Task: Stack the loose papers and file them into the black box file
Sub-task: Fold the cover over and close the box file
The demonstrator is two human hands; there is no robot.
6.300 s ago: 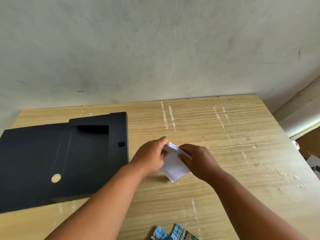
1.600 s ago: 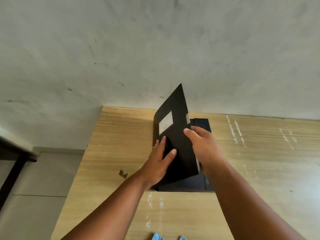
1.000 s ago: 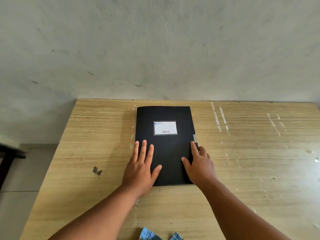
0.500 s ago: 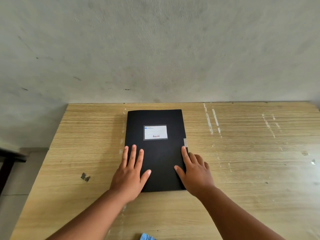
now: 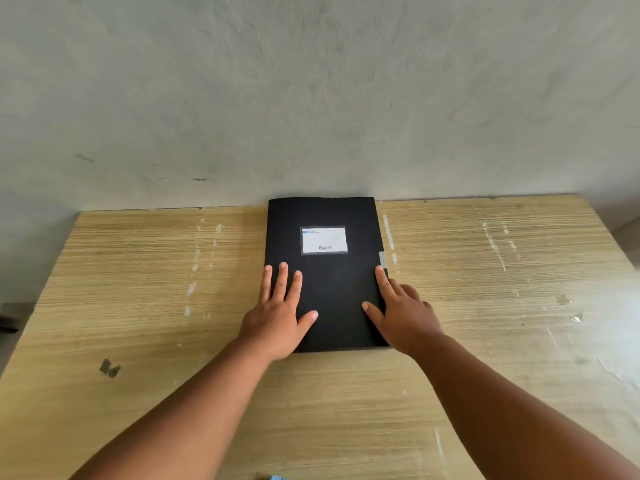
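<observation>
While box file (image 5: 329, 289) lies shut on bench (image 5: 138, 306), left hand (image 5: 277, 320) & right hand (image 5: 403, 315) press flat, fingers spread, gripping nothing.

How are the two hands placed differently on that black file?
The left hand lies flat on the black box file cover, fingers spread and straight; the right hand sits at the file's right edge, partly on the table. The left's fingers all show; the right's outer fingers curl off the side. Both are open, holding nothing.
</observation>
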